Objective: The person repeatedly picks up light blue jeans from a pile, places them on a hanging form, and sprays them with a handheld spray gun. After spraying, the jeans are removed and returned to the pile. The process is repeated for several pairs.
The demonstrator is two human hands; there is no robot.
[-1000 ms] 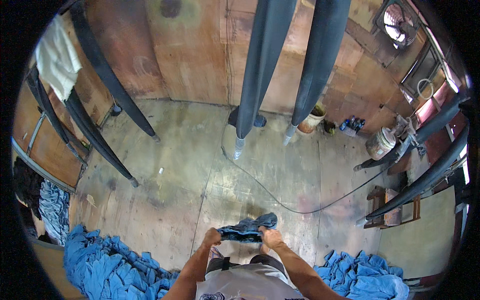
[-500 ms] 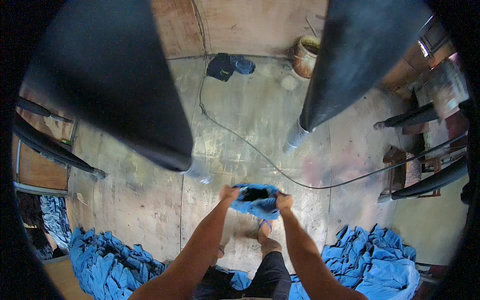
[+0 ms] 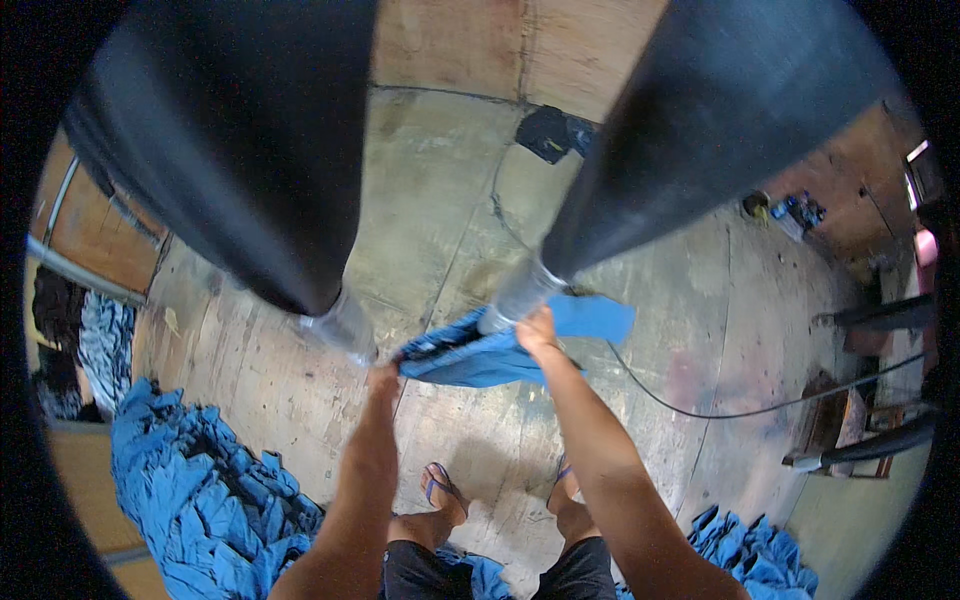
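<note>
- Here, the fingers of the left hand (image 3: 383, 374) are curled in on one end of the blue garment (image 3: 470, 368); they are small and a little blurred, so how each fingertip sits I cannot tell.
- The right hand (image 3: 536, 330) is bent around the garment's upper edge, its fingers drawn together on the cloth; the thumb's place is hard to make out.
- Between the two hands the garment is stretched sideways, ahead of the feet, and a loose blue part spreads out to the right past the right hand.
- Just beside the right hand, the pale wrapped tip (image 3: 515, 292) of the right dark tube (image 3: 670, 140) overlaps the garment's upper edge; whether it lies inside the cloth I cannot tell.
- Near the left hand is the pale tip (image 3: 343, 325) of the left dark tube (image 3: 240, 150).
- Below, sandalled feet (image 3: 442, 487) stand apart on the worn floor (image 3: 430, 190).
- To the left lies a big crumpled blue heap (image 3: 205, 490), to the right a smaller blue heap (image 3: 755, 555).
- Farther out, a dark cable (image 3: 715, 412) curves rightward, and a dark cloth (image 3: 543, 135) lies near the far wall (image 3: 450, 45).
</note>
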